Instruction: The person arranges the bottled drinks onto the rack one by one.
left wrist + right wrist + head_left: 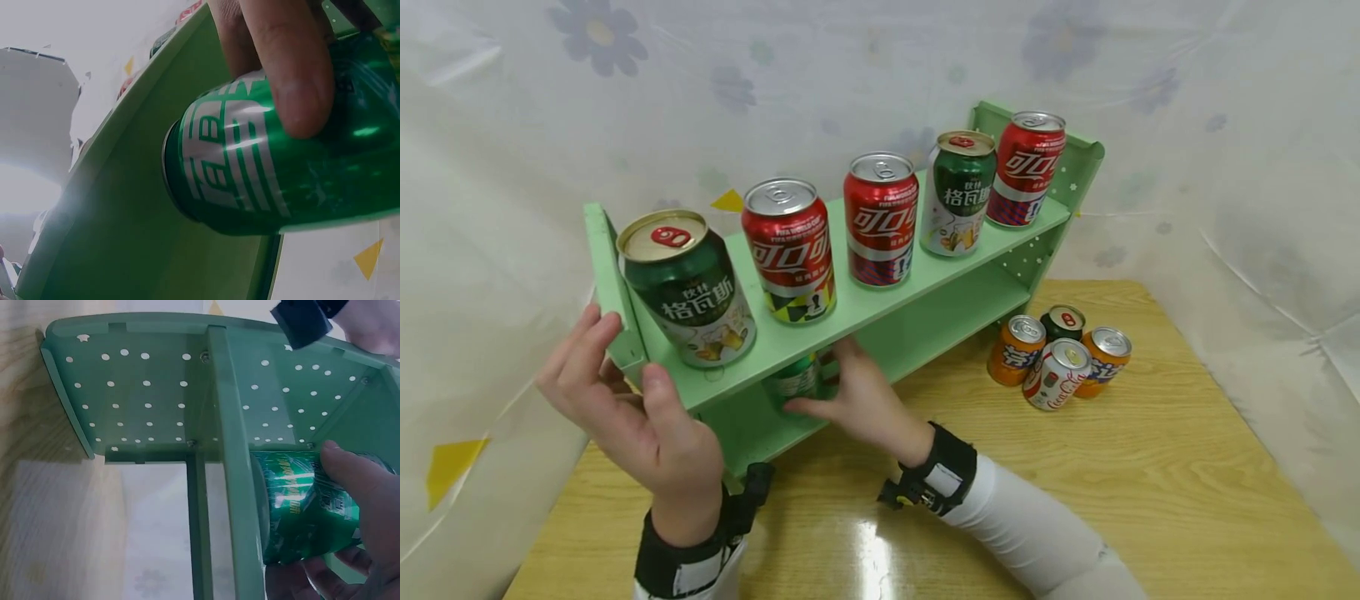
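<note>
My right hand [872,400] reaches under the upper board and grips a green can [797,379] near the left end of the lower shelf. In the right wrist view the green can [306,506] stands at the lower board, the thumb along one side and the fingers round the other. The left wrist view catches a right-hand digit [300,94] pressed on the can [231,156]. My left hand [640,417] is at the left end of the green shelf [760,362], its fingers loosely bent beside the end panel [613,283] and its thumb by the front corner.
Along the upper board stand green-and-white cans [688,292] and red cola cans [790,250], several in a row. On the wooden table [1150,483], right of the shelf, a cluster holds orange cans [1018,350], a white cola can [1056,375] and a dark green can [1063,322].
</note>
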The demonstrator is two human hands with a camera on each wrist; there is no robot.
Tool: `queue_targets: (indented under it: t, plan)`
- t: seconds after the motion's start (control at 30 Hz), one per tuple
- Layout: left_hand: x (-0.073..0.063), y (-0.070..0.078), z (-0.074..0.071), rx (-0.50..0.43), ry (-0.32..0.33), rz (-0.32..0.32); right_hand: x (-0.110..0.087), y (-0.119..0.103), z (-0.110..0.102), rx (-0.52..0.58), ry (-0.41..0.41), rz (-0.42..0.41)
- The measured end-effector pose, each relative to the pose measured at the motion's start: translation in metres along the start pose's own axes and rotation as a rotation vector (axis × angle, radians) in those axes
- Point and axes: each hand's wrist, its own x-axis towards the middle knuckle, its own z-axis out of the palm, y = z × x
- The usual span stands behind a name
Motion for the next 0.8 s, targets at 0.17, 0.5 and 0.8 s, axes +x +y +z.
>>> queue_targets:
  t: [0.17,0.5,0.8]
  plan:
    - [0.000,0.000,0.000,0.000,0.000,-0.001,0.000,-0.001,0.006,0.004,0.014,-0.031]
    - [0.001,0.000,0.000,0.008,0.000,0.000,0.001,-0.004,0.011,0.027,0.000,-0.013]
    - [0.000,0.001,0.000,0.013,0.006,0.003,0.003,-0.006,0.015,0.013,0.006,-0.047]
